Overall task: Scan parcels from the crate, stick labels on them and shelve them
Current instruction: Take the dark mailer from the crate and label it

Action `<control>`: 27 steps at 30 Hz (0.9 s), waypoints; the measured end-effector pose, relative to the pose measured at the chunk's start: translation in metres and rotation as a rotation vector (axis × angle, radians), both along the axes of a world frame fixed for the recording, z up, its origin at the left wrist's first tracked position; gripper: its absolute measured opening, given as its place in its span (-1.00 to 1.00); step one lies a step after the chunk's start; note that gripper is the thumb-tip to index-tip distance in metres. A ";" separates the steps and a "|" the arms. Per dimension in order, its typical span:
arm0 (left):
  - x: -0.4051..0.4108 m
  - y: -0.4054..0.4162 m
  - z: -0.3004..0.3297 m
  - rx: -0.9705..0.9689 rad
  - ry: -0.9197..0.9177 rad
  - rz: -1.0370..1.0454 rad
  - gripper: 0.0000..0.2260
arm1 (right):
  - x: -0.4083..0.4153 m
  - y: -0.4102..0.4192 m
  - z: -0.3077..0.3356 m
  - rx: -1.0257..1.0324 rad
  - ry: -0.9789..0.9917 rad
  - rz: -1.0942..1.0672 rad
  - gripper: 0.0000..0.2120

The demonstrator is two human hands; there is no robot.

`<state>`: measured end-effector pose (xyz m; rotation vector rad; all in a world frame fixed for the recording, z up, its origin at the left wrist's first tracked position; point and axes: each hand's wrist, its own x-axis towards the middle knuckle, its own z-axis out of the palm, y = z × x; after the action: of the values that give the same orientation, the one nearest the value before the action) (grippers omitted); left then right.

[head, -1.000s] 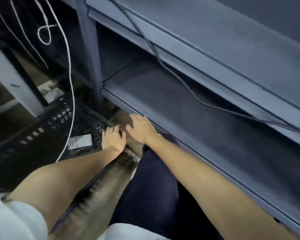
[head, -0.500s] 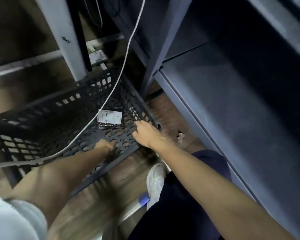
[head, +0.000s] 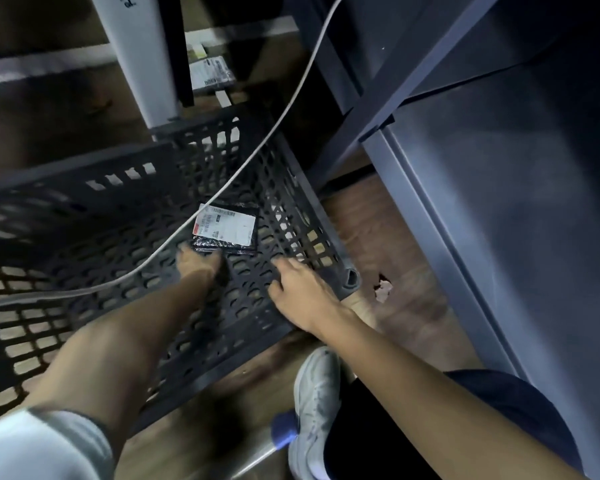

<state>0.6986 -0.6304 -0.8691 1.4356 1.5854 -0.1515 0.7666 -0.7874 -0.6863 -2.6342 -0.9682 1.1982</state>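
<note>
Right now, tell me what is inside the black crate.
One black parcel with a white label lies on the crate floor, the left hand reaching it. A white cable crosses above. The forearm hides some floor.

Head view, steeply down, somewhat blurred

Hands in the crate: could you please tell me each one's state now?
Left hand: blurred at the parcel; cannot be told.
Right hand: open, empty.

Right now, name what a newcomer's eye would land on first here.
First, the black parcel with its white shipping label, lying alone on the floor of the black crate. The left hand reaches down to its near edge; the right hand rests at the crate's near right corner. A white cable drapes across the crate.
</note>
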 end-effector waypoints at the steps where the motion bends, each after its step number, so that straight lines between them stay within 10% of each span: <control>1: 0.004 0.004 -0.006 -0.011 -0.008 0.033 -0.37 | 0.000 -0.001 -0.001 0.019 0.005 -0.010 -0.55; 7: 0.027 0.017 -0.037 -0.058 0.099 0.152 -0.20 | -0.001 -0.007 -0.007 0.104 0.001 -0.019 -0.56; 14: 0.026 0.024 -0.043 -0.004 0.098 0.193 -0.56 | 0.002 -0.006 -0.011 0.162 0.006 -0.102 -0.57; 27: 0.001 -0.052 0.020 -0.291 -0.014 0.129 -0.61 | 0.000 -0.007 0.020 0.153 -0.032 -0.194 -0.58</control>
<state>0.7000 -0.6826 -0.8490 1.1053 1.5669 -0.2836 0.7663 -0.7940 -0.6667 -2.5640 -0.7552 1.0004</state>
